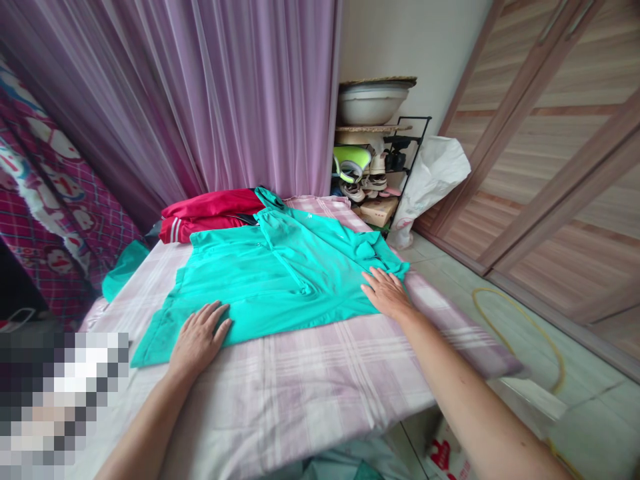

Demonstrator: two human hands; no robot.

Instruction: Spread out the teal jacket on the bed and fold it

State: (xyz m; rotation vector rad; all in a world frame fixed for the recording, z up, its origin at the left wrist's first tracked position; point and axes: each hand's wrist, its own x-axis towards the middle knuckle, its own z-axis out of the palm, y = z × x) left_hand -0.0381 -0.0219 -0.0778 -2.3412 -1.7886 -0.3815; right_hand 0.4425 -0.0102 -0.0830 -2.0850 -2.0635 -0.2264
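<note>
A turquoise garment (225,263) lies spread across the middle of a plaid cloth (305,380) covering a table. It looks thin, light and limp, perhaps a little slippery, so it should bend and crease easily with little risk of breaking. The best holds look to be the flat corner at its seven o'clock and the near edge, since the end at two o'clock is bunched. The left hand (200,330) rests palm down at seven o'clock, fingers loosely together and thumb apart; the right hand (386,293) lies flat at four o'clock, fingers slightly spread, neither pinching anything. At eleven o'clock a red garment with white stripes (215,208) crowds the far edge, overlapped by a turquoise strip that could snag it. Beyond stand a purple curtain (270,93) at twelve, a shoe rack (417,160) and white bag (435,173) at one, and a wooden wardrobe (540,133) at two.
</note>
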